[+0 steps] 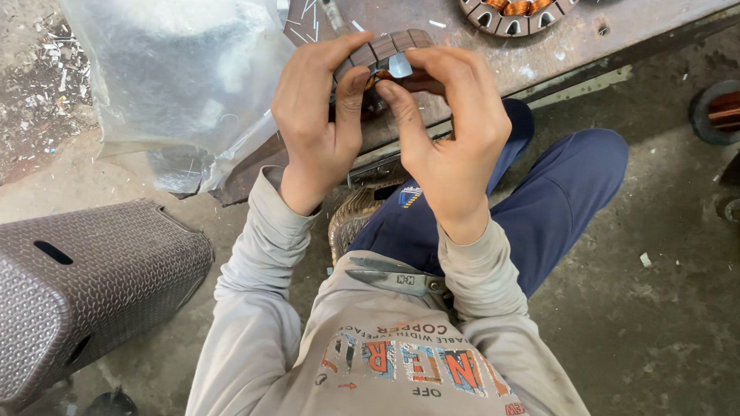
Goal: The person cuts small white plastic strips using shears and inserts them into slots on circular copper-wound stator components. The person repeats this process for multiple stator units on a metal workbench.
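My left hand (320, 114) and my right hand (453, 124) meet at the edge of a low metal bench (560, 37). Together they grip a round brown motor stator (389, 47), its laminated rim showing above my fingers. My right thumb and forefinger pinch a small pale strip of insulation paper (399, 64) against the stator. Most of the stator is hidden behind my fingers.
A second stator with copper windings (512, 8) lies at the bench's far edge. A clear plastic bag (176, 66) hangs at the left, with a grey patterned plastic stool (67, 290) below it. A copper wire spool (736, 107) sits at the right. My knees in blue trousers (553, 199) are under the bench.
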